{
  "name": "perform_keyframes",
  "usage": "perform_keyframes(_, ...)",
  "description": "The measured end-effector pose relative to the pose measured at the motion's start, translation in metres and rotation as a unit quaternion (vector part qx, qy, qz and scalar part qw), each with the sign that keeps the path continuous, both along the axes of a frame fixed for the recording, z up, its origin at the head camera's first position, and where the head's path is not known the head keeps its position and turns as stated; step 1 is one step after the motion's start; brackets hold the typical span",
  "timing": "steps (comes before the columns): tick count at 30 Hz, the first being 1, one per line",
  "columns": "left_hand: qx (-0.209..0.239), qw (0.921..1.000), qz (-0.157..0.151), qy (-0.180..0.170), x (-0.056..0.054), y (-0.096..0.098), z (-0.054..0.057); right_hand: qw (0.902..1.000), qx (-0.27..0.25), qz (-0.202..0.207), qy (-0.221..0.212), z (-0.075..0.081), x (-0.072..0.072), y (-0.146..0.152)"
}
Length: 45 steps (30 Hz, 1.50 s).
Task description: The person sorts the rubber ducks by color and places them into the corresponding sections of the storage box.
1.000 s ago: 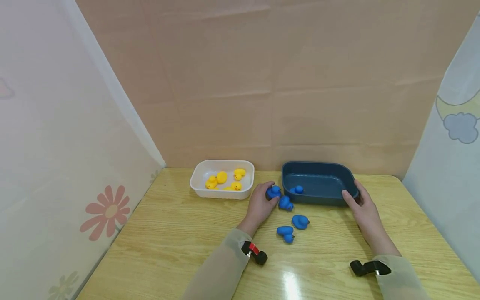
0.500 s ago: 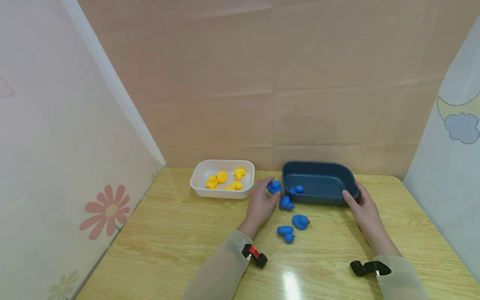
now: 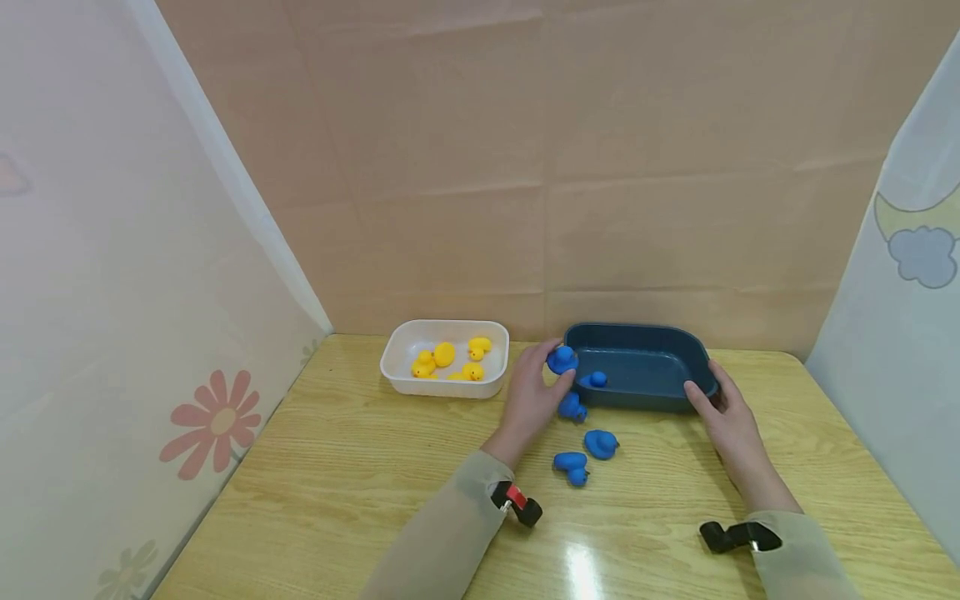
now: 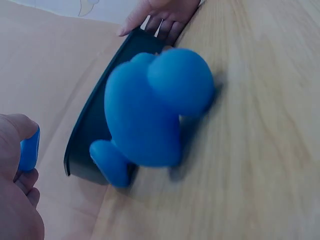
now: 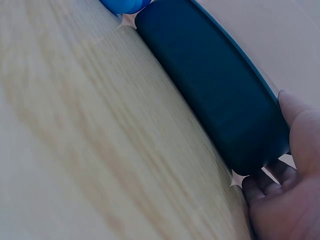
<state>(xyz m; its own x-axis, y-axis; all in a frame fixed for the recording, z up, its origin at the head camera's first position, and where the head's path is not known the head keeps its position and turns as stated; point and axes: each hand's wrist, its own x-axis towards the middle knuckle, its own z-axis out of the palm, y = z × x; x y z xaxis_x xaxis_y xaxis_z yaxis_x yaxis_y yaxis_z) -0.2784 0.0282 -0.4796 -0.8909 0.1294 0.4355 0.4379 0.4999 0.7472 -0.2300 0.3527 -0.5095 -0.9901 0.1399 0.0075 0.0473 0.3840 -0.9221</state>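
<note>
My left hand (image 3: 529, 400) pinches a blue rubber duck (image 3: 562, 360) between thumb and fingers, raised at the left end of a dark blue tray (image 3: 637, 399). The left wrist view shows only an edge of that duck (image 4: 30, 150). At the tray's right front corner, my right hand (image 3: 729, 421) grips the wall, thumb at the rim and fingers around the outside. One blue duck (image 3: 597, 379) lies inside the tray. Three more lie on the table: one duck (image 3: 572, 407) close to the tray's front left corner, another duck (image 3: 602, 444) nearer, and a tipped duck (image 3: 572, 468) nearest.
A white tray (image 3: 445, 388) holding several yellow rubber ducks (image 3: 444, 354) stands left of the dark blue one. Brown paper (image 3: 540, 167) covers the wall behind the wooden table (image 3: 337, 467). Patterned white panels border both sides.
My left hand has lifted its blue duck and carried it rightward and away from me, up to the dark blue tray's left rim. My right hand and the other ducks stay in place.
</note>
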Motion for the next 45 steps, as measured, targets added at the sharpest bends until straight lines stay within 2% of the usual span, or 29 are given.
perform_keyframes(7,-0.028,0.9992,-0.022,0.020,-0.002,0.015,0.009,1.0000,0.000,0.000,-0.006,0.002,0.001,-0.001)
perform_keyframes(16,-0.079,0.9962,-0.027,0.027,-0.006,0.037,0.010,0.9999,-0.009,0.002,-0.006,0.003,0.001,-0.002)
perform_keyframes(23,-0.140,0.9899,-0.011,0.016,-0.006,0.052,0.010,0.9999,-0.014,0.006,-0.004,-0.001,-0.001,-0.003)
perform_keyframes(29,-0.175,0.9845,-0.007,0.010,-0.004,0.061,0.012,1.0000,-0.005,0.000,-0.002,-0.001,-0.002,-0.003)
perform_keyframes(40,-0.204,0.9788,0.006,0.008,-0.003,0.070,0.001,0.9999,-0.011,0.010,-0.005,-0.004,-0.004,-0.004)
perform_keyframes(45,-0.188,0.9821,0.004,0.006,-0.002,0.067,0.003,0.9998,-0.014,0.011,-0.007,-0.002,-0.003,-0.006)
